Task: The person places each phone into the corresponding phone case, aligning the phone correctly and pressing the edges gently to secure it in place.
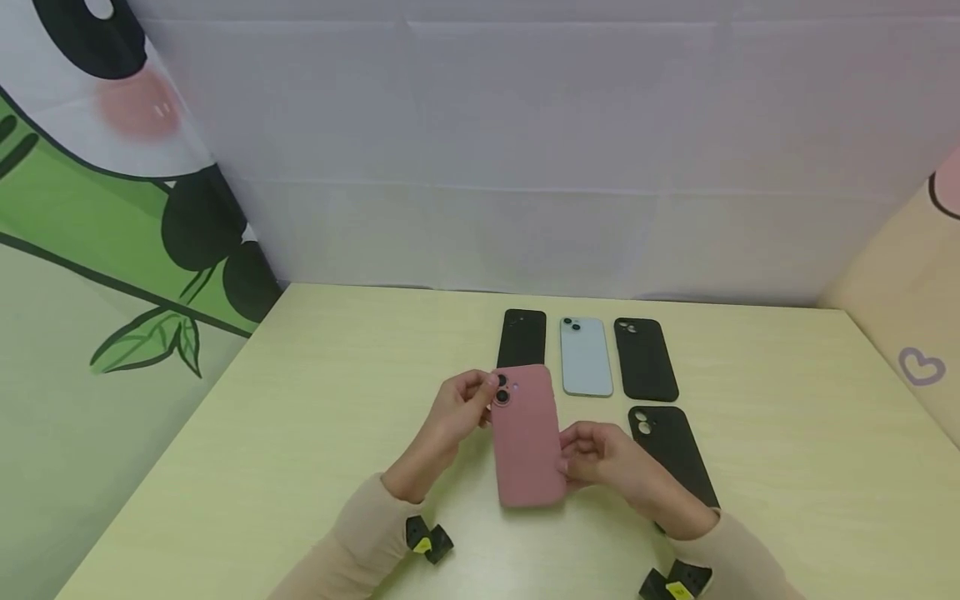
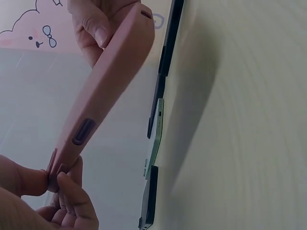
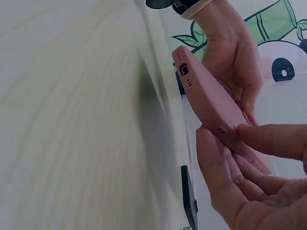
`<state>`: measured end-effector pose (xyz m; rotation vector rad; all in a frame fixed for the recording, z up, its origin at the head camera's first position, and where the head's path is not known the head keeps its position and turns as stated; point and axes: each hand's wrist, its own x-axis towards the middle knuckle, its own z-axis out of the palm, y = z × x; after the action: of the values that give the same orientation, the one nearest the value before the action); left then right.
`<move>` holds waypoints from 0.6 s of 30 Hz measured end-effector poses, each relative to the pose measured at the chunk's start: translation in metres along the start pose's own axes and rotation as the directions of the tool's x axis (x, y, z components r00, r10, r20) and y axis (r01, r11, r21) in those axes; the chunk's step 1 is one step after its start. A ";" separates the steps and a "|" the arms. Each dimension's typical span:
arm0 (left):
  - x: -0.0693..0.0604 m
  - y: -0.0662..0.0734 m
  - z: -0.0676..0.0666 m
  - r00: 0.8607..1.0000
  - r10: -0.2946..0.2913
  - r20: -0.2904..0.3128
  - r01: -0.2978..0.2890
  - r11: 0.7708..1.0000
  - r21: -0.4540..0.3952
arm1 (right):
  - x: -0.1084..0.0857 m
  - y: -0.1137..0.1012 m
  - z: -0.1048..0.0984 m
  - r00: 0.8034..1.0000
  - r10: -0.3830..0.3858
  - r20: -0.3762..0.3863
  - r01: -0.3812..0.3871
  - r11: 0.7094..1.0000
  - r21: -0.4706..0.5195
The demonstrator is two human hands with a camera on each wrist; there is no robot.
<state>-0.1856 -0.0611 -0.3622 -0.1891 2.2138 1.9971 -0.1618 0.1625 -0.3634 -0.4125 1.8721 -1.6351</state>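
Creased pale sheeting (image 1: 510, 125) backs the light wood tabletop (image 1: 315, 433), with a cartoon print (image 1: 112, 167) filling the upper left of the frame. At lower centre, the left hand (image 1: 467, 402) pinches the upper left corner of a pink-cased phone (image 1: 527, 454), and the right hand (image 1: 600, 457) grips its lower right edge between thumb and fingers. So the phone sits between both hands, neither nearer, its long axis running roughly up the frame, raised off the tabletop. It looks matte pink, with two dark round lenses (image 1: 502, 397) at upper left and a port opening (image 3: 184, 70) in its end. Just beyond it lies a black phone-shaped piece (image 1: 522, 337), partly hidden; rightward lie a pale blue phone (image 1: 587, 358), a black case (image 1: 647, 360) and, partly behind the right forearm, another black case (image 1: 675, 450).
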 end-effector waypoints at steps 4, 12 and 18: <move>0.001 -0.004 0.004 0.999 -0.005 0.039 0.004 0.999 0.032 | 0.000 0.002 0.000 0.999 -0.023 -0.041 0.019 0.994 -0.105; 0.008 -0.011 0.009 0.994 -0.026 0.105 0.011 0.990 0.139 | 0.003 0.007 0.003 0.991 -0.059 -0.122 0.009 0.926 -0.378; 0.012 -0.011 0.011 0.987 -0.013 0.159 -0.028 0.967 0.255 | 0.002 0.012 0.004 0.986 -0.034 -0.161 -0.043 0.893 -0.449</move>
<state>-0.1952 -0.0508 -0.3761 0.0100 2.3407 1.6421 -0.1591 0.1604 -0.3758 -0.4721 2.3838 -1.2474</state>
